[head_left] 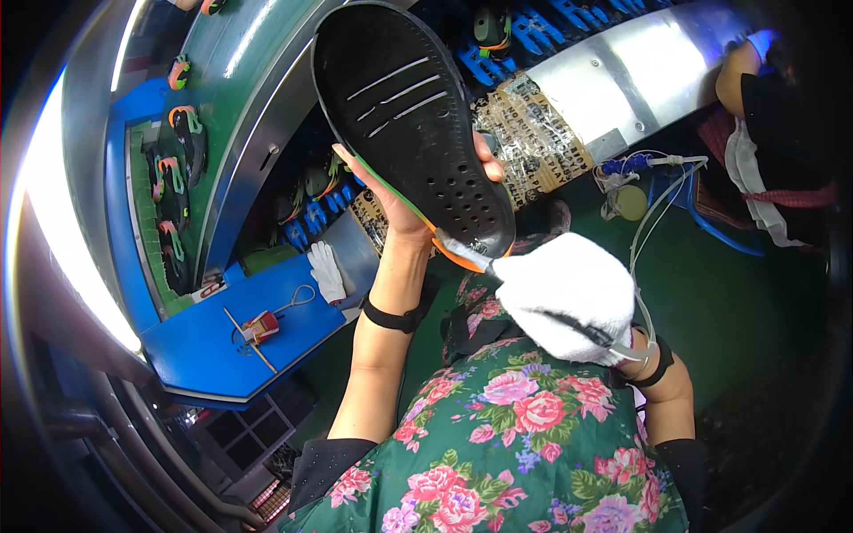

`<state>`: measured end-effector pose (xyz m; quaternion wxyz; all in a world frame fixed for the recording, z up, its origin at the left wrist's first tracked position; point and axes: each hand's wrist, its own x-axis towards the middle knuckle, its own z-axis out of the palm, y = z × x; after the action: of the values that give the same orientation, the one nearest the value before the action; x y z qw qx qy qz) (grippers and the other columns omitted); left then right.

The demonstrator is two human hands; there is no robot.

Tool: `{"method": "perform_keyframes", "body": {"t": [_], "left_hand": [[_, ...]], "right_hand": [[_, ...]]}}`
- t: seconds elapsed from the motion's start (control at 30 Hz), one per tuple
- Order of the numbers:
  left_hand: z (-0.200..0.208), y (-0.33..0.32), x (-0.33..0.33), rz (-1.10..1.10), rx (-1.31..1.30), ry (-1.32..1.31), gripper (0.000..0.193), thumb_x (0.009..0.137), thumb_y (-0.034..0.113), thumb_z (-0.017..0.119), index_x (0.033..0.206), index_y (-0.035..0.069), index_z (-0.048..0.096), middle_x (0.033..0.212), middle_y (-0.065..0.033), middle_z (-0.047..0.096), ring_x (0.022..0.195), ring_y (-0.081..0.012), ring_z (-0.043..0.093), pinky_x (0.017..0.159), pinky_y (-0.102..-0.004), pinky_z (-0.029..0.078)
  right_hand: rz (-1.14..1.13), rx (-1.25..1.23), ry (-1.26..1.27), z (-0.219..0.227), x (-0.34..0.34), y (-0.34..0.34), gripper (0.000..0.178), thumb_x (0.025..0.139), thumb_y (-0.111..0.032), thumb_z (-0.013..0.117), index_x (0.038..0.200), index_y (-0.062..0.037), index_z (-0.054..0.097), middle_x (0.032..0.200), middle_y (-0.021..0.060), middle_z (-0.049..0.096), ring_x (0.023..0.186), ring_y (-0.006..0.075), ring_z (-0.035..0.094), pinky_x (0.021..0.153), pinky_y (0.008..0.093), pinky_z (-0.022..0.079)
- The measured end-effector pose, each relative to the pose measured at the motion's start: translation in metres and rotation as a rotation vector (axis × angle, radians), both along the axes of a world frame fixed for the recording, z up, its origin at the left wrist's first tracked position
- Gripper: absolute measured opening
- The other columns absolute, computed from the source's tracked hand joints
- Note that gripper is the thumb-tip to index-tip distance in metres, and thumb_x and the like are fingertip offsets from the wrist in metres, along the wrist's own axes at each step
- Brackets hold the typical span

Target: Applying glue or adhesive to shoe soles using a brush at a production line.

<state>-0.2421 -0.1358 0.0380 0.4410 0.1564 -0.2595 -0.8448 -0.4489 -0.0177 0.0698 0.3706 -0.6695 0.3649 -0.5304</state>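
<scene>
My left hand point(395, 209) grips a black shoe sole point(418, 115) from beneath and at its side, its inner face turned up. The sole has slits at the wide end, several round holes at the heel, and a green and orange edge. My right hand point(569, 298) is covered in white cloth that hides its fingers. From the cloth a brush point(468, 252) sticks out, its wet grey tip touching the sole's heel rim. A thin clear tube point(635, 244) runs up to my right wrist.
On the left, a blue table point(200, 355) bears a red box-like thing point(261, 328) with sticks and a wire loop. A white glove point(327, 272) lies by its edge. Shoes point(188, 138) ride a green belt. A metal rail point(622, 75) crosses behind; another person's arm point(736, 78) shows far right.
</scene>
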Motion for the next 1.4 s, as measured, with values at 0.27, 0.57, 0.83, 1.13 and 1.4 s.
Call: {"method": "perform_keyframes", "body": {"t": [0.27,0.57,0.83,1.13,1.4], "left_hand": [[-0.002,0.001,-0.003,-0.006,0.004,-0.038,0.115,0.075,0.1,0.038,0.132,0.001,0.053,0.106,-0.0214,0.062,0.091,-0.0306,0.059,0.084,-0.0462,0.049],[0.005,-0.002,-0.003,-0.07,0.023,-0.119,0.116,0.072,0.103,0.036,0.126,0.002,0.056,0.102,-0.0195,0.064,0.084,-0.0302,0.06,0.083,-0.0464,0.048],[-0.004,-0.003,0.002,-0.078,-0.038,-0.111,0.119,0.072,0.104,0.032,0.125,-0.001,0.053,0.1,-0.0192,0.063,0.087,-0.0307,0.064,0.082,-0.0471,0.049],[0.002,-0.012,0.0,-0.187,0.025,-0.185,0.125,0.075,0.103,0.021,0.14,0.001,0.049,0.097,-0.0234,0.064,0.079,-0.0348,0.067,0.073,-0.0478,0.055],[-0.017,-0.022,0.006,-0.459,0.181,-0.078,0.114,0.083,0.093,0.03,0.147,-0.001,0.046,0.115,-0.0289,0.068,0.093,-0.0383,0.074,0.08,-0.0515,0.065]], "right_hand": [[-0.098,0.135,-0.055,0.008,-0.006,0.003,0.019,0.075,0.003,0.079,0.092,-0.0064,0.077,0.097,0.0123,0.077,0.081,0.0265,0.072,0.073,0.0366,0.058],[0.071,0.16,-0.184,0.001,-0.005,-0.004,0.021,0.075,0.003,0.081,0.095,-0.0037,0.079,0.097,0.0137,0.078,0.081,0.0245,0.074,0.072,0.0351,0.058],[0.011,-0.078,0.024,-0.004,-0.003,-0.006,0.029,0.076,-0.002,0.081,0.105,-0.0059,0.078,0.098,0.0092,0.077,0.079,0.0246,0.071,0.068,0.0348,0.057],[0.009,-0.137,0.112,-0.009,-0.003,-0.011,0.029,0.074,-0.003,0.083,0.102,-0.0065,0.079,0.099,0.0112,0.078,0.084,0.0264,0.074,0.075,0.0343,0.058],[0.284,-0.163,0.013,-0.009,-0.014,-0.032,0.032,0.078,-0.008,0.082,0.109,-0.0104,0.078,0.103,0.0086,0.078,0.084,0.0261,0.072,0.073,0.0349,0.058]]}}
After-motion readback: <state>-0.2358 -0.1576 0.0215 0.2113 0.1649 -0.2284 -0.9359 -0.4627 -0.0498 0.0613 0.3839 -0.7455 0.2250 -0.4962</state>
